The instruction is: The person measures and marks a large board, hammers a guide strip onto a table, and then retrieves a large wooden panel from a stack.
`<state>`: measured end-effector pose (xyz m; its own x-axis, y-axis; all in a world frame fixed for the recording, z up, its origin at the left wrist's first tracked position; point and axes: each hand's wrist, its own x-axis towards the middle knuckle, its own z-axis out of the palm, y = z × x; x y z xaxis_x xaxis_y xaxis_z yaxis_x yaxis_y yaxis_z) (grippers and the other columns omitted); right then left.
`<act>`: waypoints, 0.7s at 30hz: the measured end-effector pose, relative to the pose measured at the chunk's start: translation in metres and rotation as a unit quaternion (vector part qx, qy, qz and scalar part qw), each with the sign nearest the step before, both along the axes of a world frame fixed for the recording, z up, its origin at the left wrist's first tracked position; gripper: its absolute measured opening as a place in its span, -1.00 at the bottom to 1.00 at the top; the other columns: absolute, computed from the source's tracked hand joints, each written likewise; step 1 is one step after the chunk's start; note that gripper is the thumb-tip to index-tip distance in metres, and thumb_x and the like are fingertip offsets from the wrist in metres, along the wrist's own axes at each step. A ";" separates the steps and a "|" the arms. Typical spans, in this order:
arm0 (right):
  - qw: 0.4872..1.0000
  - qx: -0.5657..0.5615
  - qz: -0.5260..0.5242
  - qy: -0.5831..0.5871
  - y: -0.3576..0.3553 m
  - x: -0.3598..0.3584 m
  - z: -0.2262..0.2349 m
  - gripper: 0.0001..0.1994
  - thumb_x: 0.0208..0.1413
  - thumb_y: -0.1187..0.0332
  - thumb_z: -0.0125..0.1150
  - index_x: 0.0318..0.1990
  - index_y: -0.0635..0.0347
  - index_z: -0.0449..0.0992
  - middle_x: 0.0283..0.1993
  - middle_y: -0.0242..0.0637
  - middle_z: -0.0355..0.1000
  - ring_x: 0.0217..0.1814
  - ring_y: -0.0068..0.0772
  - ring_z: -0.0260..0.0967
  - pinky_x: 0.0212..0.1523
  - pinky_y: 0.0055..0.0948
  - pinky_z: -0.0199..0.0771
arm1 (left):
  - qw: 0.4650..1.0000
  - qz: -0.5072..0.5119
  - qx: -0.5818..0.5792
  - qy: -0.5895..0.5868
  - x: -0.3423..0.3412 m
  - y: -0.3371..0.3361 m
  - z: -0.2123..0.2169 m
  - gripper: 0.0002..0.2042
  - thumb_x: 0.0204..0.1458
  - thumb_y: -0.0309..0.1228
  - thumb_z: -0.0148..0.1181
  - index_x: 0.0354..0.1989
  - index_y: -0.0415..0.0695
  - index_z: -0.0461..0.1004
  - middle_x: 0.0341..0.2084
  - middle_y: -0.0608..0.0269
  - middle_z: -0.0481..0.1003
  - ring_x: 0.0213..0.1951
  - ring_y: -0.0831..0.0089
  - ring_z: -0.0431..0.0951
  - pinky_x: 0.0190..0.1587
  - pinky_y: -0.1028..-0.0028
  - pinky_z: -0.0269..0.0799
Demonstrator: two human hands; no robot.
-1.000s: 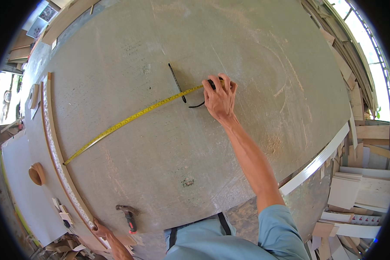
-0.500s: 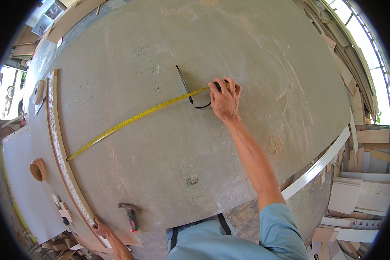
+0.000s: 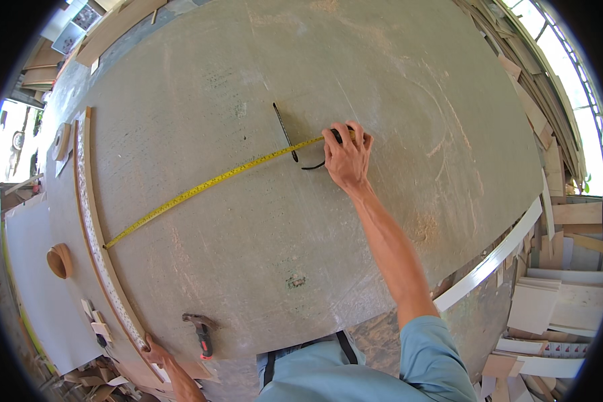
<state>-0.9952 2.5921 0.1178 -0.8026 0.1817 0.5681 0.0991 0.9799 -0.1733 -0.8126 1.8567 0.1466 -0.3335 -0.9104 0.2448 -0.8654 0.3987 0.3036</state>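
My right hand [image 3: 347, 155] is closed around a tape measure [image 3: 338, 135] over the middle of the big grey-brown sheet [image 3: 382, 221]. The case is mostly hidden by my fingers, and a black strap [image 3: 313, 166] trails from it. From there the yellow tape blade [image 3: 208, 184] runs out leftward and down to the edge of a long narrow strip [image 3: 95, 221] with a speckled white face. My left hand [image 3: 157, 354] grips the near end of that strip, with the fingers partly hidden. A claw hammer [image 3: 201, 335] with a red and black handle lies right of my left hand.
A thin dark blade-like piece [image 3: 285, 130] lies across the tape's path. Left of the strip are a brown roll of edging [image 3: 59, 260] and another roll [image 3: 61, 142]. A white strip [image 3: 492, 258] runs along the right edge; board offcuts [image 3: 539, 305] are piled beyond.
Almost nothing differs. Both hands keep their hold and the tape stays stretched out; the view has shifted very slightly.
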 end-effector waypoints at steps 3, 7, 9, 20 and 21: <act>1.000 -0.014 -0.002 0.003 -0.003 -0.001 0.004 -0.75 0.02 0.44 0.34 -0.12 -0.05 0.58 0.08 -0.49 0.39 0.27 -0.19 0.18 0.05 -0.03 0.20 | 0.999 -0.032 -0.001 -0.003 0.014 -0.046 -0.018 -0.31 -0.15 0.18 0.42 -0.13 -0.27 0.52 -0.30 0.08 0.56 -0.20 0.06 0.49 0.00 -0.06 0.27; 1.000 -0.018 -0.009 -0.005 -0.004 0.000 0.007 -0.75 0.02 0.43 0.34 -0.11 -0.06 0.58 0.08 -0.48 0.39 0.26 -0.19 0.19 0.06 -0.04 0.21 | 0.998 -0.043 -0.034 0.002 0.016 -0.064 -0.029 -0.33 -0.16 0.15 0.44 -0.19 -0.31 0.52 -0.35 0.03 0.53 -0.25 0.05 0.47 -0.08 0.11 0.34; 1.000 -0.020 -0.008 -0.003 -0.004 0.000 0.008 -0.75 0.02 0.44 0.34 -0.11 -0.06 0.58 0.08 -0.48 0.39 0.26 -0.18 0.19 0.06 -0.03 0.21 | 0.998 -0.042 -0.037 0.008 0.016 -0.063 -0.033 -0.33 -0.16 0.15 0.44 -0.20 -0.31 0.52 -0.35 0.02 0.53 -0.25 0.03 0.47 -0.08 0.12 0.36; 1.000 -0.016 -0.010 -0.013 -0.003 0.000 0.011 -0.74 0.00 0.45 0.32 -0.12 -0.04 0.58 0.09 -0.48 0.40 0.26 -0.18 0.19 0.06 -0.04 0.21 | 1.000 -0.004 -0.007 -0.002 0.009 -0.038 -0.019 -0.37 -0.13 0.18 0.39 -0.16 -0.21 0.55 -0.27 0.09 0.57 -0.15 0.03 0.52 0.03 -0.13 0.24; 1.000 -0.015 -0.009 -0.010 -0.003 0.000 0.011 -0.75 0.00 0.45 0.32 -0.12 -0.04 0.58 0.09 -0.48 0.40 0.26 -0.18 0.19 0.05 -0.05 0.21 | 1.000 -0.007 0.006 -0.001 0.010 -0.041 -0.019 -0.37 -0.13 0.18 0.38 -0.16 -0.20 0.55 -0.25 0.10 0.58 -0.13 0.03 0.52 0.03 -0.14 0.24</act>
<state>-0.9955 2.5887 0.1290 -0.8106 0.2129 0.5455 0.1204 0.9723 -0.2005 -0.8025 1.8154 0.1277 -0.3457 -0.9086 0.2345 -0.8604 0.4066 0.3072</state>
